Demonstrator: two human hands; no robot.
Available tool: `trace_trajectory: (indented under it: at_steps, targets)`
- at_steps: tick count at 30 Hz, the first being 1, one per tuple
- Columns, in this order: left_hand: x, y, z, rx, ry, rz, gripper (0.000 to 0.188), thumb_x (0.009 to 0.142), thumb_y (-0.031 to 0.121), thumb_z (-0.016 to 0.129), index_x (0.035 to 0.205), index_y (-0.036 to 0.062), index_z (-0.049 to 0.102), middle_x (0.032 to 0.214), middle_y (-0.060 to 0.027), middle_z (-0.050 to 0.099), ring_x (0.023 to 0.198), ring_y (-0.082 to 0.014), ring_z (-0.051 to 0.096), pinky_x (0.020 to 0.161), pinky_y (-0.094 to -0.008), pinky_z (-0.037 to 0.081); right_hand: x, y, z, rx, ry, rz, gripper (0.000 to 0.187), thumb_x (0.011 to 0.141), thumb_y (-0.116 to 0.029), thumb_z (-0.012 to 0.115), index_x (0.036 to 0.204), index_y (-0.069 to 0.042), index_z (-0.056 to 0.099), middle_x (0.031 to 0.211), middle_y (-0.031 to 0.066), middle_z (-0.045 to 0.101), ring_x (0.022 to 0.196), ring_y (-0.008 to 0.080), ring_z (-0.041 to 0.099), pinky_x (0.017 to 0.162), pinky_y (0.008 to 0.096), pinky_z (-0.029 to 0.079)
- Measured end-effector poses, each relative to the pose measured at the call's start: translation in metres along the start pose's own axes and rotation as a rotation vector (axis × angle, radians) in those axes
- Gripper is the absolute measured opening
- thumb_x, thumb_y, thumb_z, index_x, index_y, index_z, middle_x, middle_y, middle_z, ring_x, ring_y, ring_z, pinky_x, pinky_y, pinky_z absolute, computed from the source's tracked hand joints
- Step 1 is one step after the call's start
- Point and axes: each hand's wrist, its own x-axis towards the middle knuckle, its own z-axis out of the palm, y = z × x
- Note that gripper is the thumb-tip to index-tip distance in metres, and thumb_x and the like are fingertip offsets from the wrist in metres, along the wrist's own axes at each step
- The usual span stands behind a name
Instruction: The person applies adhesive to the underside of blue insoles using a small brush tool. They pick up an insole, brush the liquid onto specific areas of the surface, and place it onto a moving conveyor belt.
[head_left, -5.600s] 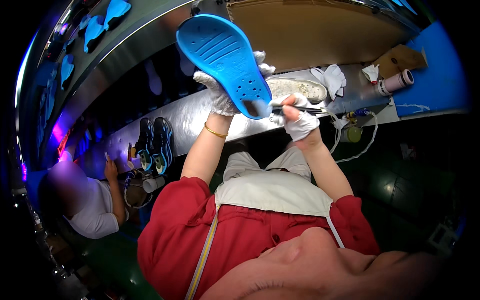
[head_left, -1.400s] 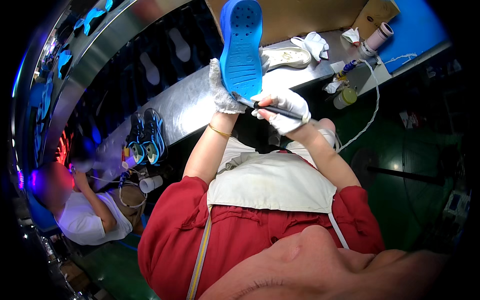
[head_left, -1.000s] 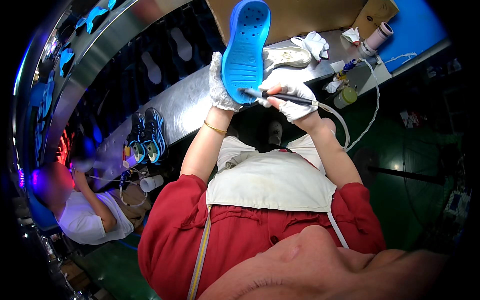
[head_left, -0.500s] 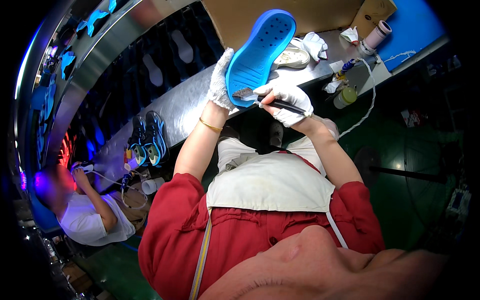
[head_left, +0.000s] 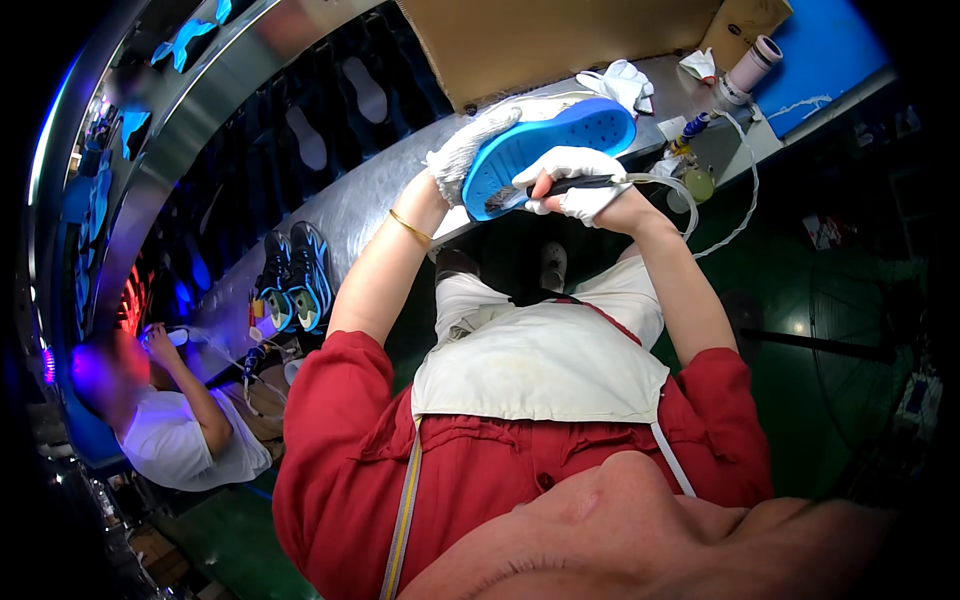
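In a white knit glove, my left hand (head_left: 472, 152) grips a bright blue shoe sole (head_left: 548, 136) by its left edge. The sole is tilted, its holed end pointing right, above the bench's front edge. My right hand (head_left: 582, 180), in a white glove with bare fingertips, is closed around a brush (head_left: 508, 200) with a dark handle. Its bristles meet the inner surface at the sole's near left end. From behind the right hand a pale tube (head_left: 672, 184) curves away. An off-white shoe (head_left: 545, 106) lies mostly hidden behind the sole.
On the metal bench (head_left: 365, 190) stand dark sneakers with blue trim (head_left: 310, 278), a crumpled white glove (head_left: 624, 84) and a pink bottle (head_left: 754, 66). A cardboard box (head_left: 560, 45) is behind. A greenish jar (head_left: 699, 184) sits right. A co-worker (head_left: 200, 435) sits left, beside racks of soles (head_left: 306, 138).
The sole has swung from nearly upright to leaning right, its holed end lowered. My right hand and brush shifted slightly right. The tube behind the right hand has come into view.
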Motion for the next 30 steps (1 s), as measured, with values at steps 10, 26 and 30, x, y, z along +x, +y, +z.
trace_trajectory:
  at_steps: [10, 26, 30]
  targets:
    - [-0.006, -0.006, 0.006, -0.022, -0.179, 0.068, 0.06, 0.097, 0.045, 0.059, 0.142, 0.0064, 0.05, 0.128, -0.0179, 0.062, 0.107, -0.0287, 0.067, 0.083, -0.037, 0.061, -0.011, 0.003, -0.017, -0.07, 0.026, 0.003, 0.012, 0.079, 0.002, 0.073, 0.088, -0.005, 0.068, 0.099, 0.0059, 0.071, 0.093, 0.0158, 0.067, 0.086, 0.0289, 0.053]
    - [0.008, -0.046, -0.009, -0.689, -0.417, 0.243, 0.079, 0.098, 0.062, 0.037, 0.146, -0.0012, 0.04, 0.137, -0.0261, 0.054, 0.119, -0.0416, 0.059, 0.106, -0.0528, 0.045, -0.027, 0.013, 0.034, 0.391, 0.217, -0.118, 0.009, 0.089, 0.004, 0.067, 0.097, 0.0, 0.065, 0.094, 0.0076, 0.068, 0.078, 0.0122, 0.068, 0.072, 0.0247, 0.055]
    - [0.014, -0.059, 0.0, -0.694, -0.163, 0.349, 0.067, 0.1, 0.055, 0.037, 0.138, 0.0012, 0.049, 0.13, -0.0205, 0.06, 0.113, -0.0359, 0.062, 0.103, -0.0476, 0.049, -0.006, 0.006, 0.039, 0.178, 0.465, -0.325, 0.01, 0.089, 0.002, 0.066, 0.097, -0.003, 0.065, 0.096, 0.0077, 0.069, 0.081, 0.0155, 0.068, 0.071, 0.0274, 0.055]
